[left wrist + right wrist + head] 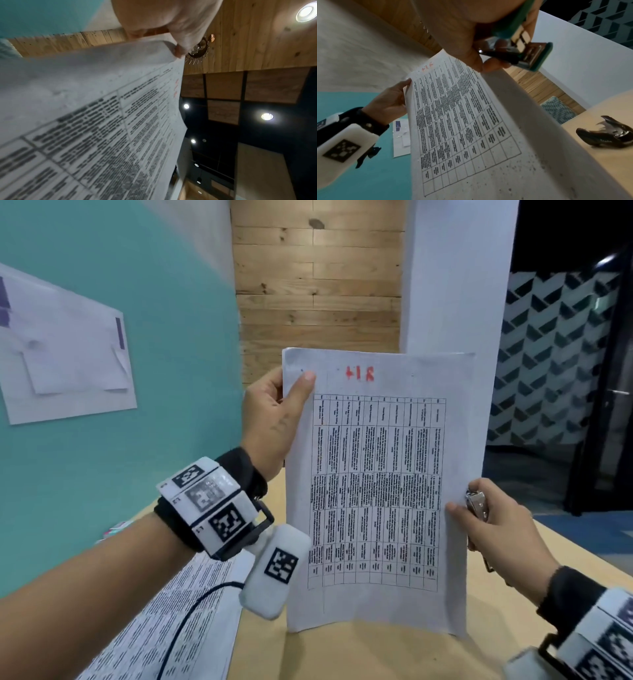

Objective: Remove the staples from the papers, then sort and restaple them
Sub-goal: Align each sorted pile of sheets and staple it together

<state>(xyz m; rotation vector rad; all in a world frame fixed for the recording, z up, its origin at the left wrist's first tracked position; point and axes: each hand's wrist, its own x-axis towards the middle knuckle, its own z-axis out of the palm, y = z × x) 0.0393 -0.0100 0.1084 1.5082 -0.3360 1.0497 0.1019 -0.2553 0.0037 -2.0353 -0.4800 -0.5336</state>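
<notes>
A stack of printed papers (376, 491) with a table of text and red writing at its top stands upright, its lower edge on the wooden table (376, 659). My left hand (291, 392) pinches its upper left corner, thumb on the front; in the left wrist view the left hand (178, 50) holds the same papers (85, 108). My right hand (466, 501) grips a green and metal stapler (522, 44) while its thumb presses the papers' (462, 121) right edge. A black staple remover (607, 134) lies on the table to the right, untouched.
More printed sheets (171, 628) lie flat on the table at the lower left, with a dark cable (191, 604) running over them. A teal wall with a taped white sheet (68, 347) stands to the left. Behind are a wooden wall and a white pillar.
</notes>
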